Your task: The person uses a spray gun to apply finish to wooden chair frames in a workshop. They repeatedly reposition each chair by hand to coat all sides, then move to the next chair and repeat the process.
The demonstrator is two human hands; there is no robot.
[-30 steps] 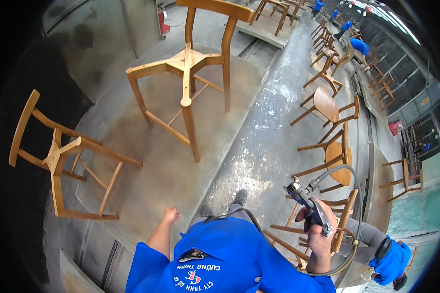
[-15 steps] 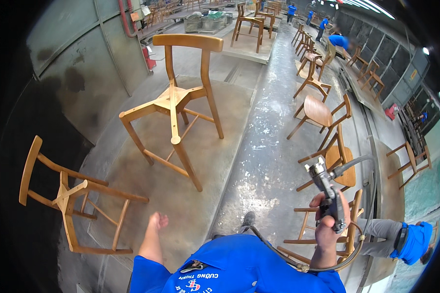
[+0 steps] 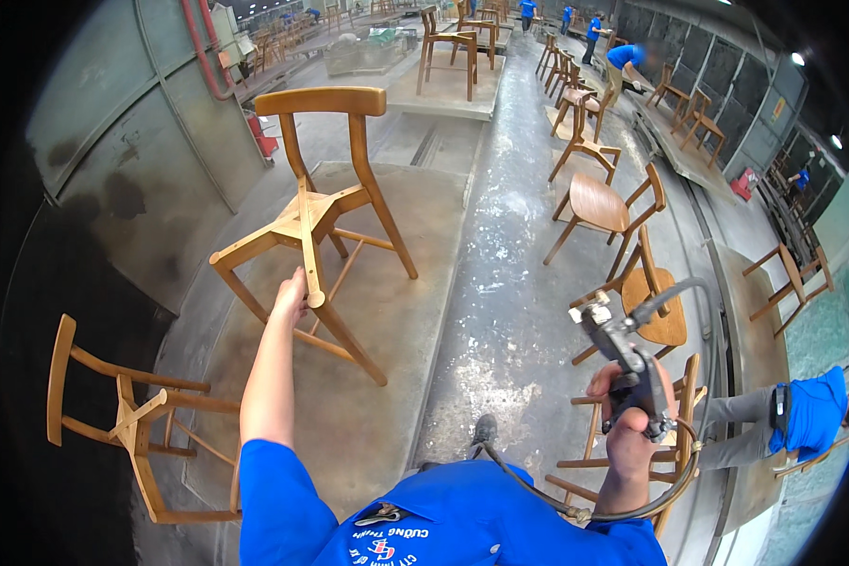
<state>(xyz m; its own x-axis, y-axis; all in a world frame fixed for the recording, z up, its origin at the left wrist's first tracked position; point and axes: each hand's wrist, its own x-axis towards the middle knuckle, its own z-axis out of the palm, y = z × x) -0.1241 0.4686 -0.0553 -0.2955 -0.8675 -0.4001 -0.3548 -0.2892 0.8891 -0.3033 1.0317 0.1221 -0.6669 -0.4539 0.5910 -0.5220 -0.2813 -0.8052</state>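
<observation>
My left hand (image 3: 293, 296) reaches forward to a seatless wooden chair frame (image 3: 307, 226). It is closed at the front end of the chair's seat support, with some fingers hidden behind the wood. The frame stands upright on a brownish board (image 3: 377, 311), its crossed seat supports bare and paler than the legs. In my right hand (image 3: 632, 415), held up at the right, is a spray gun (image 3: 623, 354) with a metal head and dark handle. A hose (image 3: 646, 507) loops from the gun below my wrist and across my front.
Another chair frame (image 3: 146, 415) lies tipped at the left. To the right, a row of chairs (image 3: 599, 200) lines the floor. A person in blue (image 3: 807, 415) is close at right; another person (image 3: 624, 61) bends farther back. Metal panels (image 3: 113, 123) stand at the left.
My left hand has stretched forward from beside my body to the upright chair frame and closed at its front. My right hand keeps the spray gun raised. The whole view has shifted somewhat.
</observation>
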